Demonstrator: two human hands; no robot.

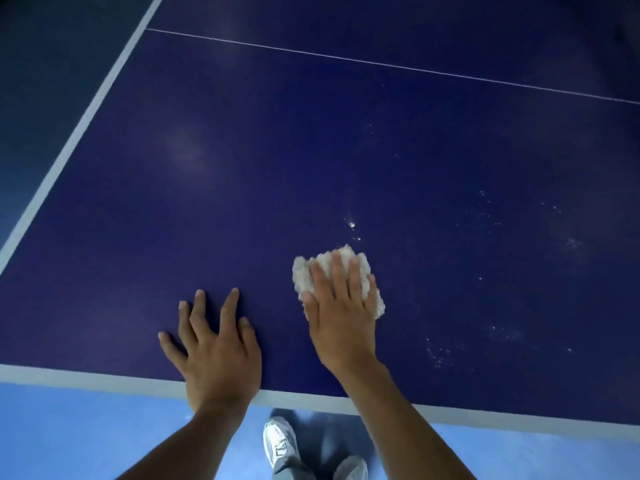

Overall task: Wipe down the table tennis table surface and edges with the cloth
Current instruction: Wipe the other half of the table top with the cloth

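Floor [86, 438]: light blue, along the bottom of the view, below the table's near edge.

Shoe [278, 445]: white and grey, on the floor between the two forearms, with a pale trouser leg [349, 469] just beside it.

Table tennis table [242, 202]: dark blue top that fills most of the view. A broad white end line [86, 379] runs along its near edge.

Left hand [218, 355]: palm down on the table just past the end line, wrist over the edge. The fingers are straight and spread apart, grasping nothing.

Right hand [341, 317]: palm down, a little farther in than the left and to its right. The fingers are extended, lie close together and press flat on the cloth rather than curling round it.

Cloth [302, 275]: white, nubbly and bunched, lying on the table top under the right hand's fingers. It shows past the fingertips and on both sides of the hand.

White specks [352, 225]: scattered on the surface just beyond the cloth and off to the right. They may be droplets or dust; the view is too soft to tell.

Side line [69, 143]: a white band along the table's left edge, running away on a diagonal.

Centre line [381, 65]: thin and white, crossing the far part of the top.
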